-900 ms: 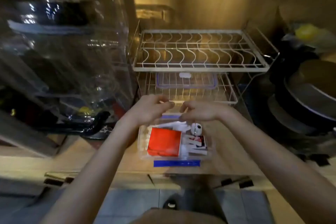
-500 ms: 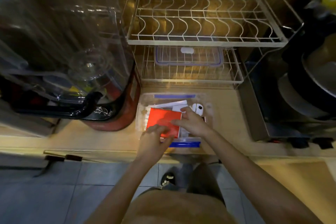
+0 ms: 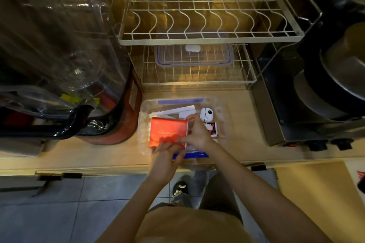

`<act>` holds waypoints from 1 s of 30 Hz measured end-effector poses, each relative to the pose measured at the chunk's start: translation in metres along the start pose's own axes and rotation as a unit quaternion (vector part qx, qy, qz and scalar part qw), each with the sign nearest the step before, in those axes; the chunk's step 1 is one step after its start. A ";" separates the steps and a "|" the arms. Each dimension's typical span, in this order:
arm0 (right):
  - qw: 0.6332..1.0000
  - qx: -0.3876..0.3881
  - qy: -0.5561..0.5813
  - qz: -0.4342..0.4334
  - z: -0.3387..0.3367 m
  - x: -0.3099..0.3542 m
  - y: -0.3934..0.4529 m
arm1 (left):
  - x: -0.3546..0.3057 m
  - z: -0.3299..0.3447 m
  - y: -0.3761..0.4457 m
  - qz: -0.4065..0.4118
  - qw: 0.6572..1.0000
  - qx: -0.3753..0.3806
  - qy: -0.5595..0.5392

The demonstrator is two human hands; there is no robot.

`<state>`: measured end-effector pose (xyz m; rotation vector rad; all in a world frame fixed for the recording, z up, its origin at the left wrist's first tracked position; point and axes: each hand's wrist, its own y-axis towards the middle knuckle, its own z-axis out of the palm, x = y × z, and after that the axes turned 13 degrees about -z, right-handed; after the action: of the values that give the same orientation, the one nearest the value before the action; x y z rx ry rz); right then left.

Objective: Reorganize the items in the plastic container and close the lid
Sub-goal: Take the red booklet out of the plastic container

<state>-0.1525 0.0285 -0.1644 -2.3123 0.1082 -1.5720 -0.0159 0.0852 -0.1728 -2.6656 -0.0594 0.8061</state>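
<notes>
A clear plastic container (image 3: 220, 113) with blue clips stands open on the counter near its front edge. Inside lie a red booklet (image 3: 167, 131), white papers (image 3: 177, 111), a small white round gadget (image 3: 206, 114) and printed cards (image 3: 213, 128). My left hand (image 3: 165, 157) grips the red booklet at its near edge. My right hand (image 3: 197, 134) holds the booklet's right edge, thumb near its top corner. The container's clear lid (image 3: 194, 56) with a blue rim lies on the lower shelf of the wire rack behind.
A two-tier wire dish rack (image 3: 207, 39) stands behind the container. A large clear water jug on a red base (image 3: 110, 124) is at the left. Dark pans (image 3: 335, 77) on a stove (image 3: 296, 132) fill the right. The counter edge (image 3: 118, 167) runs just below the container.
Both hands came down from the container's far rim to the red booklet. The left hand moved onto its near edge; the right now holds its right edge. The camera tilted down.
</notes>
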 end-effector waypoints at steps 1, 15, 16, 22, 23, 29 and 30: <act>0.999 -0.001 0.036 0.014 -0.001 0.000 0.002 | 0.000 0.000 0.001 -0.005 1.000 0.013 -0.007; 0.937 -0.221 0.271 -0.003 -0.097 0.019 -0.031 | -0.030 0.003 0.006 0.025 0.992 0.050 0.117; 0.909 -0.259 0.326 0.007 -0.106 0.014 -0.034 | -0.037 0.006 0.007 0.033 0.987 0.071 0.142; 0.790 -0.367 0.474 0.129 -0.124 -0.043 -0.040 | -0.069 0.023 0.002 -0.001 0.982 0.058 0.179; 0.790 -0.376 0.461 0.152 -0.123 -0.050 -0.040 | -0.069 0.024 0.002 -0.004 0.982 0.059 0.178; 0.785 -0.386 0.436 0.212 -0.114 -0.070 -0.035 | -0.064 0.024 0.008 0.004 0.983 0.067 0.174; 0.786 -0.387 0.434 0.211 -0.112 -0.074 -0.033 | -0.065 0.023 0.010 0.007 0.982 0.067 0.179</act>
<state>-0.2869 0.0513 -0.1826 -1.5148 1.6232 -2.4444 -0.0833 0.0747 -0.1601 -2.6398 0.0993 0.3107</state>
